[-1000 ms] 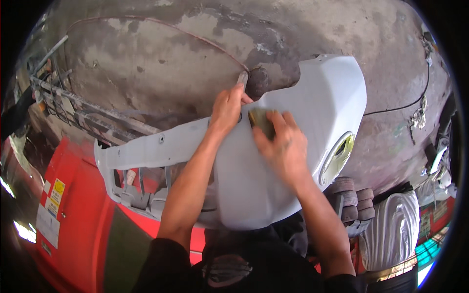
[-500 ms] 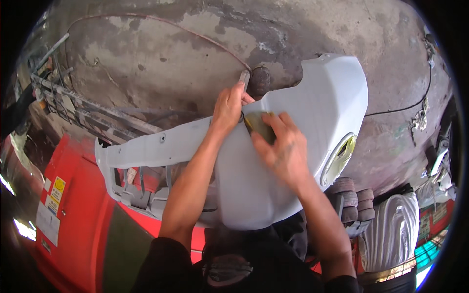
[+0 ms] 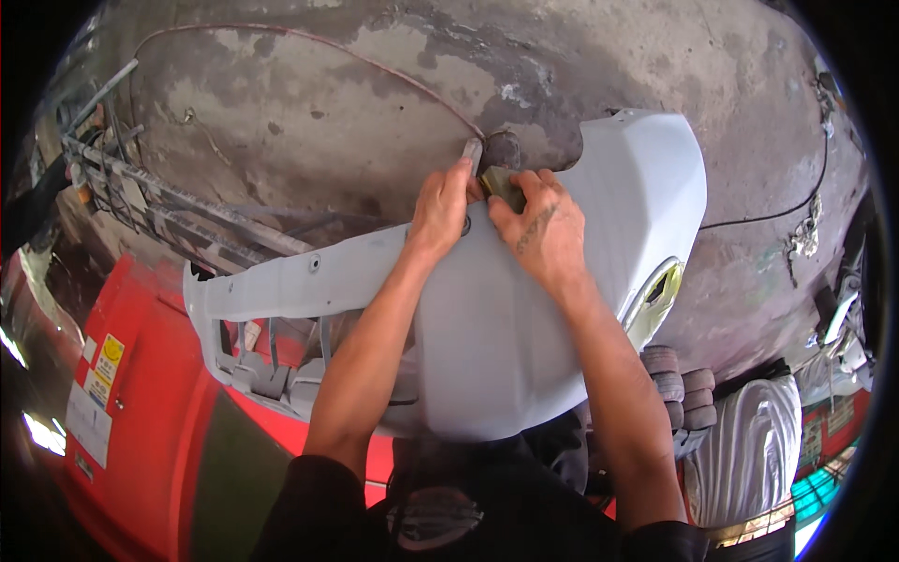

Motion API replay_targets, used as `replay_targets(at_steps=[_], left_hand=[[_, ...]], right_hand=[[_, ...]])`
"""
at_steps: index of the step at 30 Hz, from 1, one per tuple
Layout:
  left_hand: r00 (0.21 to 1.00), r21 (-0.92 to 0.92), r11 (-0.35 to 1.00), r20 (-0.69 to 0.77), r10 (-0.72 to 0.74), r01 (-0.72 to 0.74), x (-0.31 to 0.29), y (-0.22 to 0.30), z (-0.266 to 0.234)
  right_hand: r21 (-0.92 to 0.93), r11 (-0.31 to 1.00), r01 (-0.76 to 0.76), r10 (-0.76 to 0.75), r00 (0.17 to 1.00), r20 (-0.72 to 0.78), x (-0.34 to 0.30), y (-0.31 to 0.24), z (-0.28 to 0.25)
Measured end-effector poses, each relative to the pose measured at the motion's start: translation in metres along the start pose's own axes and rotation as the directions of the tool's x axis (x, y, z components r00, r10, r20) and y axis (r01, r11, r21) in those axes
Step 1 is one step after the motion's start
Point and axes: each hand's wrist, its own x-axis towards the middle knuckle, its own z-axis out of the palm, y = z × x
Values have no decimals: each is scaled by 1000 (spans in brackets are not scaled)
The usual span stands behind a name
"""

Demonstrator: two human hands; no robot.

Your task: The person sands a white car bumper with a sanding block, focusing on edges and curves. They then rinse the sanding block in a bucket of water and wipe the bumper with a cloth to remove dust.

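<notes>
A pale grey car bumper (image 3: 496, 328) lies across in front of me, with a long slatted opening on its left part and an oval opening on its right. My right hand (image 3: 543, 215) is closed around an olive-green sanding block (image 3: 503, 190), held at the bumper's far edge. Close beside it, my left hand (image 3: 442, 211) is wrapped round a slim grey piece (image 3: 471, 153) that points away from me; its kind is unclear. The left fingers are partly hidden. A small dark ring (image 3: 465, 225) shows by that wrist.
A reddish hose (image 3: 375, 56) runs over the stained concrete floor (image 3: 318, 122) toward the grey piece. Metal framework (image 3: 178, 192) stands at the left, above a red panel (image 3: 140, 375) with stickers. Rolled grey items (image 3: 667, 384) and a silvery cover (image 3: 749, 450) are at the lower right.
My right hand has slid the sanding block away from me and slightly left, from the bumper's upper face to its far edge. My left hand has stayed nearly in place.
</notes>
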Motion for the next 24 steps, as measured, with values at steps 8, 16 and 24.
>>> replay_targets(at_steps=[8,16,24], left_hand=[[990,-40,991,56,-126,129,-3,5,-4],[993,-22,993,33,-112,112,-7,12,-4],[998,28,999,-54,40,-38,-4,13,2]], right_hand=[[47,995,-88,85,995,53,-23,-23,-20],[-2,989,-147,146,982,121,-37,-22,-26],[-5,995,-98,98,994,57,23,1,5]])
